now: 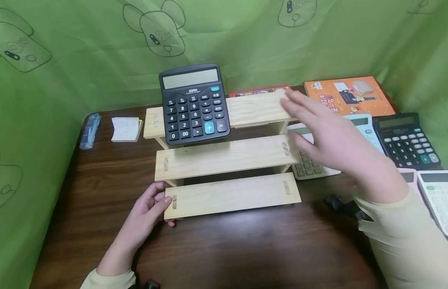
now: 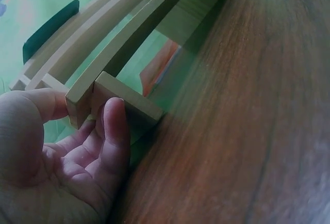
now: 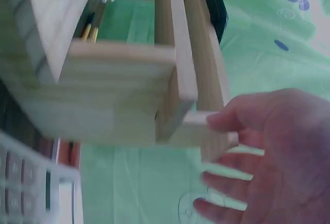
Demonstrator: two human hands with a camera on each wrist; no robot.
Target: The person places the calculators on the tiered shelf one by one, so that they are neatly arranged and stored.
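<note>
Head view was evenly lit; soft sheen lay on surface (image 1: 242, 237), lower centre; right fingers (image 1: 304, 111) blurred. Left wrist view looked hazy, palest upper left.

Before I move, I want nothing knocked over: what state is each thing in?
Wooden stand: upright on the table.
Large dark calculator: resting on the top shelf, screen blank.
Other calculators: face up, at right.
Paper stack: lying, top sheet curled.
Left fingers: gripping the bottom shelf's left end.
Right fingers: spread by the top shelf's right end, contact unclear.

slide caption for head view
Left hand grips a three-tier wooden shelf bearing a black calculator; right hand at its right end.
</note>
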